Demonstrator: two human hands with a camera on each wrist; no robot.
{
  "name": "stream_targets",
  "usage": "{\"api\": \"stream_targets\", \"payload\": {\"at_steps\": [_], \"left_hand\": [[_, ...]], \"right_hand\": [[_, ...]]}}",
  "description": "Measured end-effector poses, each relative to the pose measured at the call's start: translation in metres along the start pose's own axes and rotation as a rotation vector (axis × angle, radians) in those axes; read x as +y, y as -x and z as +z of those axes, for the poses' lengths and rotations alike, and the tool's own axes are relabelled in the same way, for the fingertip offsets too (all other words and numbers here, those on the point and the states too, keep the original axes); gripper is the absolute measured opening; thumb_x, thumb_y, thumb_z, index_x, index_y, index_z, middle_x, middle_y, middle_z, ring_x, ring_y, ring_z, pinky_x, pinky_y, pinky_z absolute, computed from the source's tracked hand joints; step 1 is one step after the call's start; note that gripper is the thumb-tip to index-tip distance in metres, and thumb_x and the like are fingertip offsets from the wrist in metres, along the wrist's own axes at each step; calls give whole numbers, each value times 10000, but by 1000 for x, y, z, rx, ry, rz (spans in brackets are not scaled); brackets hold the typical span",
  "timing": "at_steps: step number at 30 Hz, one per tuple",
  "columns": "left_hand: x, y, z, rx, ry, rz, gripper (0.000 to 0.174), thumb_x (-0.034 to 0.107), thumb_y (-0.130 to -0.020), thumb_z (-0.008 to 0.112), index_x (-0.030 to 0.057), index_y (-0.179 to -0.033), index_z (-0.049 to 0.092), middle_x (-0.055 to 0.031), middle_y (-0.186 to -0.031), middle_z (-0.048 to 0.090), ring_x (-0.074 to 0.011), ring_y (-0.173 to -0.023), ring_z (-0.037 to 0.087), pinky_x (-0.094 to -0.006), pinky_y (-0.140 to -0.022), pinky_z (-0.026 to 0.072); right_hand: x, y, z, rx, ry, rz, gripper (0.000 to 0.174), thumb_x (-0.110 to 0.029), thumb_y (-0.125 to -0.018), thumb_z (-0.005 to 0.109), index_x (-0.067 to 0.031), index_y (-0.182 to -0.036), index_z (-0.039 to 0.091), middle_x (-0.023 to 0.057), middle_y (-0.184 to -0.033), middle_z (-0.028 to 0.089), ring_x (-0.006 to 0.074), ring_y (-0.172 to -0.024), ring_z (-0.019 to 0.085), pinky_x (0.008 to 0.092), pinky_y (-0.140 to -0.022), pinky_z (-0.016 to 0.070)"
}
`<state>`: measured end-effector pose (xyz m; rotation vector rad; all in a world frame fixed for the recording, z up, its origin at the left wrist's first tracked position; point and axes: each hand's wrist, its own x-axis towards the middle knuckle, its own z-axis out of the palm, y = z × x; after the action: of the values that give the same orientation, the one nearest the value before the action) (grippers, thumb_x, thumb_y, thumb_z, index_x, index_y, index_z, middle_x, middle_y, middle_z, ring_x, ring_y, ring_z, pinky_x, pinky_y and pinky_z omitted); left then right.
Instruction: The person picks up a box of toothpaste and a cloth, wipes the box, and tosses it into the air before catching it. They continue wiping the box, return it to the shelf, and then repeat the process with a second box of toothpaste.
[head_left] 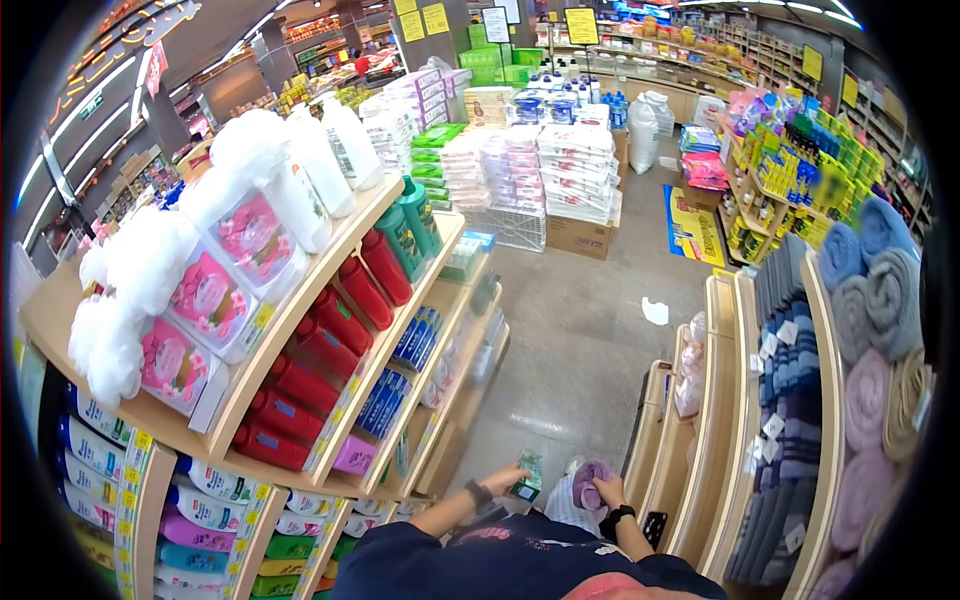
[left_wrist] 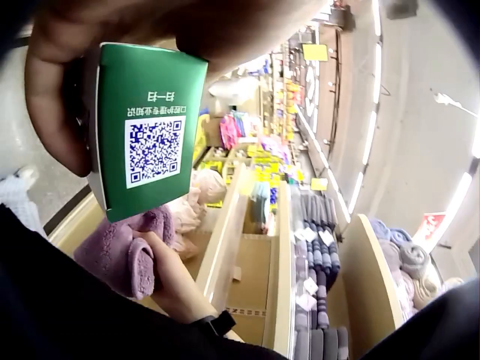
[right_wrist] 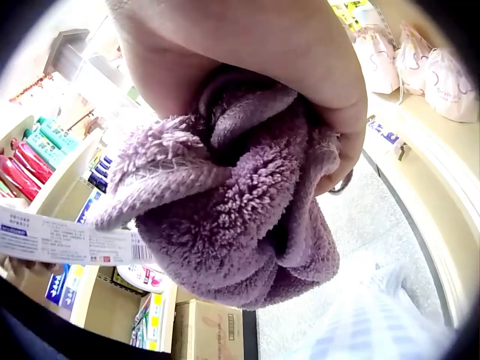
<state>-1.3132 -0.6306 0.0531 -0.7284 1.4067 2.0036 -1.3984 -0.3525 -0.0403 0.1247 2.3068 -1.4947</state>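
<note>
Low in the head view, my left hand (head_left: 498, 482) grips a green toothpaste box (head_left: 528, 476). The left wrist view shows the end of this toothpaste box (left_wrist: 112, 187), green with a QR code, between the thumb and fingers. Its long white printed side reaches in from the left of the right wrist view. My right hand (head_left: 609, 491) holds a rolled purple towel (head_left: 590, 480), beside the box. Up close, the towel (right_wrist: 240, 202) is fluffy and bunched, with the fingers curled round its top. A black band is on the right wrist.
On the left, a shelf (head_left: 285, 430) carries red bottles (head_left: 300, 385), blue boxes (head_left: 385, 400) and white jugs. Wooden shelving on the right holds folded dark towels (head_left: 770, 480) and rolled towels (head_left: 865, 400). Stacked packs (head_left: 580, 175) stand ahead on the grey floor (head_left: 560, 340).
</note>
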Motion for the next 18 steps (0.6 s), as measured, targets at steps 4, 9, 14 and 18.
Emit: {"api": "stream_targets", "payload": {"at_steps": [4,9,14,18], "left_hand": [[22,-44,-14,-14,45,-3,410,156,-796,536,103,-1180,402,-36,-958,563,-114,-831,580,-312,-693,509],[141,-93,33,161,-308,537,688,136,-776,560,-7,-1354,214,-164,-1259,402,-254,-1163,394,-339,-980,312],[305,-62,110,263,-585,987,661,135,-843,531,38,-1392,174,-187,-1282,351,-281,-1194,358,-340,-994,284],[368,-49,148,283,-660,1058,633,144,-862,516,42,-1392,185,-187,-1239,374,-299,-1153,377,-347,-983,283]], "right_hand": [[-22,-58,0,-84,-56,18,262,-160,-640,651,-8,-853,660,101,-771,658,189,-712,623,314,-638,482],[-75,-169,-17,-149,-234,84,264,-144,-674,645,22,-878,644,77,-779,644,165,-711,599,304,-642,475],[-253,-222,-73,-79,-827,-83,234,-60,-752,599,17,-972,578,53,-885,608,139,-765,575,267,-668,456],[-356,-233,-109,-116,-960,-327,296,-16,-760,557,29,-1052,538,56,-994,575,159,-849,565,278,-758,450]]}}
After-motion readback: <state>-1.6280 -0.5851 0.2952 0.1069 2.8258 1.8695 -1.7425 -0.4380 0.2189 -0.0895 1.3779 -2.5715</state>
